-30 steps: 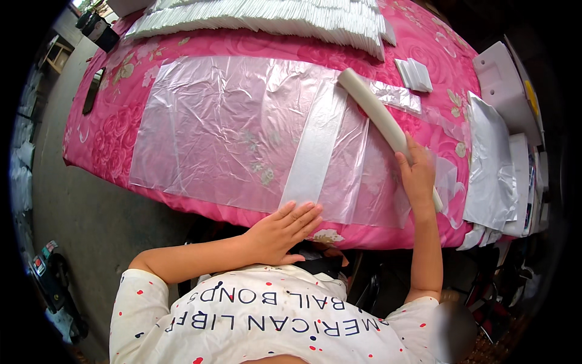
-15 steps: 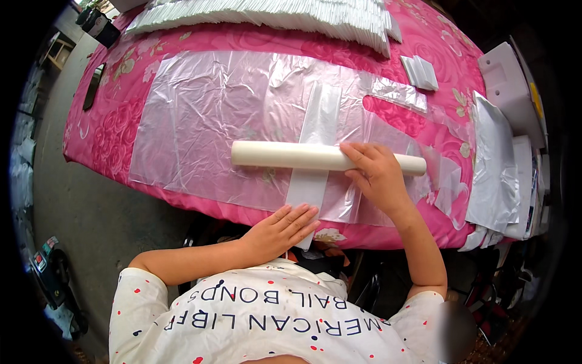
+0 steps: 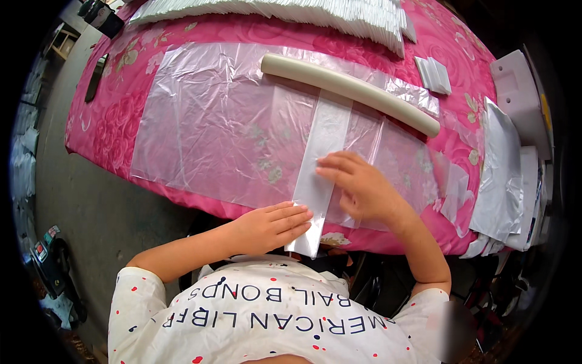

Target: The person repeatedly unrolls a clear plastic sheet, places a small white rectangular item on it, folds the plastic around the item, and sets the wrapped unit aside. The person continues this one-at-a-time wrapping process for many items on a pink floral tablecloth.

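A long strip of folded white plastic film (image 3: 330, 124) runs away from me across a wide sheet of clear plastic (image 3: 206, 127). My left hand (image 3: 273, 227) lies flat on the strip's near end, at the table edge, fingers stretched out. Over the strip's right side, around its middle, is my right hand (image 3: 359, 187); its fingers are apart and slightly bent, with nothing seen in them. Whether its fingertips touch the film I cannot tell. Beyond both hands a cream-coloured roller (image 3: 351, 91) rests slantwise over the sheet and the strip's far end, with neither hand on it.
A pink flowered cloth (image 3: 109, 139) covers the table. At the back stands a long row of folded white pieces (image 3: 273, 13), with a small stack (image 3: 432, 76) to its right. A phone (image 3: 97, 77) and dark cup (image 3: 100, 18) are left; silvery sheets (image 3: 500, 176) and a white foam box (image 3: 520, 97) are right.
The roller has moved away from me to the far part of the sheet, and my right hand has let go of it and come back near the strip. My left hand stays at the near end.
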### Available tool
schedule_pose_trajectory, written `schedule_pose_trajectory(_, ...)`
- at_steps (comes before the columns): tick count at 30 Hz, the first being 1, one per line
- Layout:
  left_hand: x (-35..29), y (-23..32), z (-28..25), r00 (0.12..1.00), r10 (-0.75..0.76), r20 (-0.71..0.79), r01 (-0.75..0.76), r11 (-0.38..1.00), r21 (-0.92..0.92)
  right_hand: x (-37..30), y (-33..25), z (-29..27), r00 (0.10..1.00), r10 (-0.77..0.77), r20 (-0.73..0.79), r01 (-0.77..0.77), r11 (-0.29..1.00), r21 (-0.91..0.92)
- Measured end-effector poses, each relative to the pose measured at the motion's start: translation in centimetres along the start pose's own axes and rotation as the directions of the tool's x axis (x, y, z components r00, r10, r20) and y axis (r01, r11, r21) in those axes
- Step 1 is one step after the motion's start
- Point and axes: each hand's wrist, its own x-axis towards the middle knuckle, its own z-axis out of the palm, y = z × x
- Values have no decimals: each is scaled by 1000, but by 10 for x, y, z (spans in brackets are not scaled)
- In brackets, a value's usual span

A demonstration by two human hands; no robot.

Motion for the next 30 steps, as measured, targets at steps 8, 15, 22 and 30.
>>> schedule_pose_trajectory(8, 26, -25, -23, 990, -86, -110, 85, 996, -18, -23, -14, 48, 955, 1, -295, -76, 967, -244)
schedule_pose_trajectory(15, 36, -43, -24, 960, -239, -145, 205, 955, -215, -19, -10, 37, 913, 178, -367, -209, 977, -46)
schedule_pose_trajectory(22, 48, -45, -28, 802, -508, -314, 391, 844, -368, 10, -1, 11, 626, 779, -38, -621, 527, 580)
schedule_pose_trajectory(30, 56, -9, -8, 912, -214, -349, 200, 977, -76, 15, 6, 4, 704, 710, 10, -591, 578, 562)
